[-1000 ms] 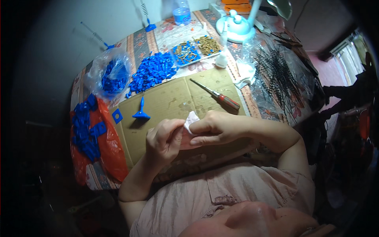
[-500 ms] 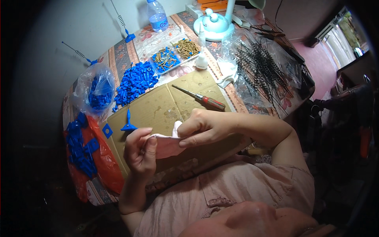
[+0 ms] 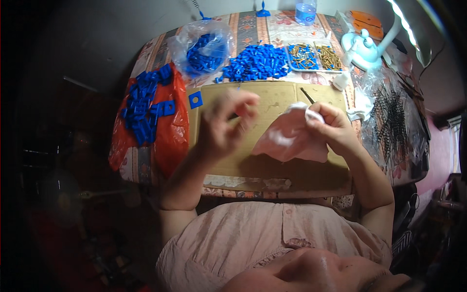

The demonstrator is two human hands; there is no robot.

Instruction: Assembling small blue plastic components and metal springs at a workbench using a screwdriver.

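A pale pink cloth (image 3: 289, 138) hangs from my right hand (image 3: 335, 127), which pinches its upper corner between thumb and fingers. The cloth is spread out over a sheet of cardboard (image 3: 316, 179). To the left, my left hand (image 3: 228, 121) is raised above the cardboard, apart from the cloth and smeared by motion. Its fingers are curved but apart, with nothing visible in them. Just beyond my right hand the dark shaft of a screwdriver (image 3: 307, 96) shows; my hand and the cloth hide its handle. A blue square piece with a hole (image 3: 191, 103) lies at the cardboard's left edge.
Loose blue plastic parts (image 3: 258, 63) are heaped behind the cardboard, beside a clear bag (image 3: 177, 51) of more. A red bag (image 3: 170, 131) bears blue pieces. Further right are a tray (image 3: 301, 70) of brass pieces, a small white bottle (image 3: 340, 82), a lamp (image 3: 362, 51) and black coiled wires (image 3: 389, 117).
My left hand has let go of the cloth and moved away to the left. My right hand still holds the cloth, now hanging open. The whole view has shifted and turned.
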